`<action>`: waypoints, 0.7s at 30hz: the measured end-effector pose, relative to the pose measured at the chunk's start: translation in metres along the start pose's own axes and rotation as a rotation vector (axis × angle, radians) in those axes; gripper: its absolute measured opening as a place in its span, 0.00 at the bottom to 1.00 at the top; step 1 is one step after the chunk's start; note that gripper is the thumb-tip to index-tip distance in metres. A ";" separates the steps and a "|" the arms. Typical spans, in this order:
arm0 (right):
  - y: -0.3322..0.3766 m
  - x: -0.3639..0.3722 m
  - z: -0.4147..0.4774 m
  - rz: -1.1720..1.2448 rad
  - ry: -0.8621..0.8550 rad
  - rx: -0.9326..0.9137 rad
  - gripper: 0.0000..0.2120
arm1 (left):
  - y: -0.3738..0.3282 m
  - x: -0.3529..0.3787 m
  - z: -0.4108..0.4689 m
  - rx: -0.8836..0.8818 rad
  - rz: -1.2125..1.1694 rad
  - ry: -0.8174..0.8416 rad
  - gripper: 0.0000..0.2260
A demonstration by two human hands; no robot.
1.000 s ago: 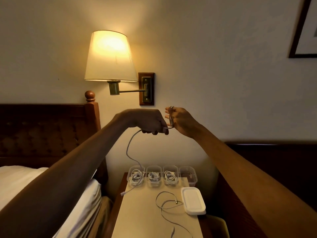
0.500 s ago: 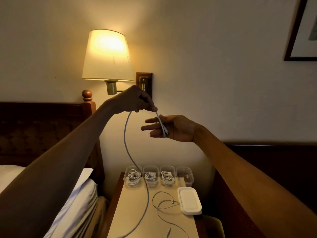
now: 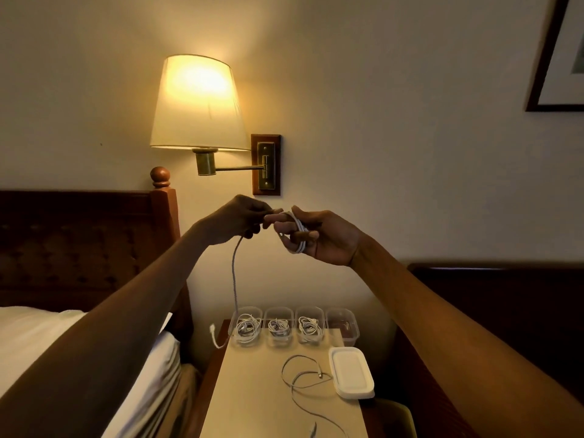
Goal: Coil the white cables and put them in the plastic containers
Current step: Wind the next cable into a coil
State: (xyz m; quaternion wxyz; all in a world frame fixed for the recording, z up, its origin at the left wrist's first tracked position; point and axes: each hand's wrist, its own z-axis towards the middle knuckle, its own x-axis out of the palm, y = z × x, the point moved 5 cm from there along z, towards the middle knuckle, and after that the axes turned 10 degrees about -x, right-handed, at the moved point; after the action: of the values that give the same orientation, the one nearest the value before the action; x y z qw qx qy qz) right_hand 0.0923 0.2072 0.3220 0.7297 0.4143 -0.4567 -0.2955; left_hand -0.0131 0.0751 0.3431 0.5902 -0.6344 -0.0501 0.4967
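Note:
I hold a white cable (image 3: 234, 279) up in front of the wall. My right hand (image 3: 319, 237) has several loops of it wound round its fingers, thumb pressing on the loops. My left hand (image 3: 237, 221) pinches the cable just left of the loops. The free end hangs down, its plug dangling beside the table's left edge. On the nightstand (image 3: 252, 393) stand several clear plastic containers (image 3: 278, 327) in a row; three hold coiled cables, the rightmost container (image 3: 343, 325) holds none. A second loose white cable (image 3: 303, 384) lies on the table.
A stack of white lids (image 3: 350, 373) lies at the table's right edge. A lit wall lamp (image 3: 199, 102) hangs above my hands. A bed with white sheets (image 3: 28, 336) and a wooden headboard (image 3: 79, 241) is at the left; dark furniture (image 3: 505, 311) stands at the right.
My left hand has dropped from beside the lamp back down to the right hand, laying another loop on it. The hanging tail is shorter and its plug has lifted off the table.

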 end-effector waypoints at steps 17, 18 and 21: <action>0.037 -0.066 0.026 -0.556 -0.452 -0.299 0.22 | -0.010 0.062 -0.005 -0.081 0.213 0.083 0.14; 0.032 -0.068 0.024 -0.630 -0.441 -0.264 0.21 | -0.019 0.055 -0.004 -0.053 0.267 0.070 0.12; 0.016 -0.072 0.021 -0.782 -0.369 -0.133 0.21 | -0.042 0.037 -0.003 0.047 0.519 0.047 0.08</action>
State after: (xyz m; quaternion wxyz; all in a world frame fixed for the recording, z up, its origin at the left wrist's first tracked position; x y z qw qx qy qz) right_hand 0.0442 0.2665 0.3110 0.4942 0.4485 -0.3680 -0.6474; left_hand 0.0293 0.1096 0.3556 0.4586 -0.6234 0.1399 0.6177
